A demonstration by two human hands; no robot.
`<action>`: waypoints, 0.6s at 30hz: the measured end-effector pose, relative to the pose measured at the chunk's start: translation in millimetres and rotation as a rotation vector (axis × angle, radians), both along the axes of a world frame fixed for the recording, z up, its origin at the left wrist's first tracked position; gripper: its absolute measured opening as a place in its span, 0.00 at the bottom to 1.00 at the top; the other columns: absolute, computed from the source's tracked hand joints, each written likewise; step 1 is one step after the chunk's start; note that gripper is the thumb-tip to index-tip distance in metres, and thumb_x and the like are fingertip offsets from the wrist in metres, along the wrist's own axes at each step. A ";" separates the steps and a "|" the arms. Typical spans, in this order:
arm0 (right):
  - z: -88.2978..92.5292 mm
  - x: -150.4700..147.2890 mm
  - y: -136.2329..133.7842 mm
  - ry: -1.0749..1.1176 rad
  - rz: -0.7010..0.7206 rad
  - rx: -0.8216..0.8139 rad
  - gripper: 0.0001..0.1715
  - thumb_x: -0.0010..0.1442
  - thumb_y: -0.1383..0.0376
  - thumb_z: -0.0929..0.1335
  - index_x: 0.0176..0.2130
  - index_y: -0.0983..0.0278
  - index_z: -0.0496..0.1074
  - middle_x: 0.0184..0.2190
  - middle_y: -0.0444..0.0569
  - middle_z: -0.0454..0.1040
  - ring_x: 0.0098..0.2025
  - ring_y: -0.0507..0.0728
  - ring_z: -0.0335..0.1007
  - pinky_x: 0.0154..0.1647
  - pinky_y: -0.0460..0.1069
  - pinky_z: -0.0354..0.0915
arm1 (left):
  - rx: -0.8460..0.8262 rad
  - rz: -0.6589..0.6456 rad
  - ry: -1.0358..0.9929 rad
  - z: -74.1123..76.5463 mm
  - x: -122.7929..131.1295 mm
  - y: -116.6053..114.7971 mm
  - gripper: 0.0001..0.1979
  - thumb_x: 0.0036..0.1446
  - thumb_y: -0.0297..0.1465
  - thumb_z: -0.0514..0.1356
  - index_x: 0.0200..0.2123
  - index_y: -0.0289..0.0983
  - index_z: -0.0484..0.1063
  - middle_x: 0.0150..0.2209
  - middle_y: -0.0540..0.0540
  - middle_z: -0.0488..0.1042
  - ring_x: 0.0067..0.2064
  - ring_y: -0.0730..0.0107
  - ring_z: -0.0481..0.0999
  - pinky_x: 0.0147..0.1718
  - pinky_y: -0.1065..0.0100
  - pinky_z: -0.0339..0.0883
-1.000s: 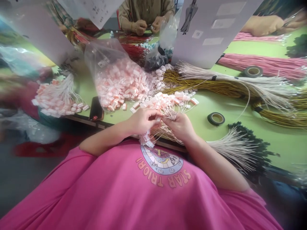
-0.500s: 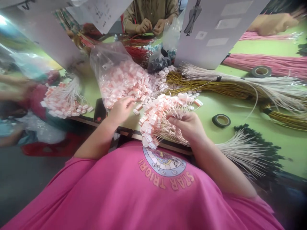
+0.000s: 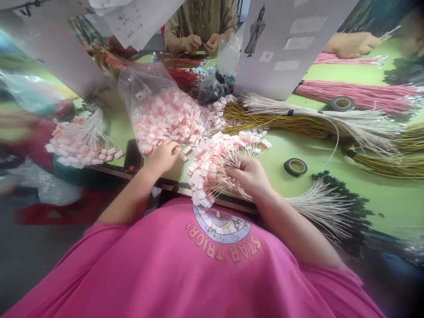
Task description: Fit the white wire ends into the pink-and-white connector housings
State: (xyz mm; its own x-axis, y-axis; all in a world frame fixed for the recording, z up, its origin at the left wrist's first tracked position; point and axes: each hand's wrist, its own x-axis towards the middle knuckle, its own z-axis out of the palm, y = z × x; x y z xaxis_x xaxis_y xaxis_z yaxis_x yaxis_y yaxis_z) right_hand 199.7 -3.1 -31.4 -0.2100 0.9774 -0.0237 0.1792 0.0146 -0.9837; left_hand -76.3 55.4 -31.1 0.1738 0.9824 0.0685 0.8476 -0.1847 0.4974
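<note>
My right hand [image 3: 250,174] is closed round a bundle of thin white wires [image 3: 318,205] whose near ends carry a cluster of small pink-and-white connectors [image 3: 207,170]. My left hand [image 3: 164,157] rests on the green table at the mouth of a clear plastic bag [image 3: 165,110] full of loose pink-and-white connectors, fingers curled over a few spilled pieces; whether it holds one I cannot make out.
A finished bunch of wires with connectors [image 3: 77,141] lies at the left. Two tape rolls [image 3: 295,166] [image 3: 342,103], yellow and white wire bundles [image 3: 318,121], pink wires [image 3: 357,93] and a white card [image 3: 281,44] sit beyond. Another person's hands [image 3: 198,43] work across the table. A dark phone [image 3: 133,157] lies near the edge.
My left hand left the wire bundle and moved left to the spilled connectors at the bag's mouth. My right hand kept its grip on the wires.
</note>
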 end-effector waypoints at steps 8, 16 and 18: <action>6.7 -4.6 -4.9 -0.013 -0.042 0.121 0.04 0.50 0.65 0.68 0.28 0.63 0.73 0.24 0.43 0.71 0.26 0.50 0.64 0.29 0.47 0.60 | -0.392 -0.310 -0.795 50.2 62.3 -29.9 0.19 0.48 0.34 0.66 0.43 0.34 0.70 0.39 0.44 0.74 0.35 0.71 0.74 0.33 0.70 0.70; 5.5 -2.0 -6.6 -0.072 -0.131 0.219 0.09 0.54 0.62 0.66 0.26 0.63 0.71 0.22 0.43 0.70 0.25 0.50 0.63 0.27 0.47 0.60 | -0.552 -0.288 -0.718 38.3 76.8 -34.4 0.13 0.51 0.30 0.64 0.41 0.34 0.71 0.33 0.46 0.75 0.31 0.72 0.75 0.30 0.69 0.69; 4.3 -2.9 -6.8 -0.135 -0.144 0.229 0.10 0.55 0.62 0.65 0.26 0.64 0.71 0.21 0.43 0.68 0.24 0.50 0.62 0.27 0.47 0.59 | -0.544 -0.259 -0.725 35.7 76.1 -35.9 0.13 0.51 0.30 0.64 0.40 0.35 0.71 0.31 0.47 0.74 0.31 0.72 0.74 0.29 0.69 0.67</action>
State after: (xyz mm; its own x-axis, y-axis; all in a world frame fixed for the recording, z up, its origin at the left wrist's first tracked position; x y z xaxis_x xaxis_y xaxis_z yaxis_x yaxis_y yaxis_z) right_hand 196.8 -9.9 -27.2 -0.0791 0.9801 0.1821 0.3241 0.1980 -0.9251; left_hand -0.2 19.5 4.6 0.4856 0.8483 -0.2111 0.2630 0.0885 0.9607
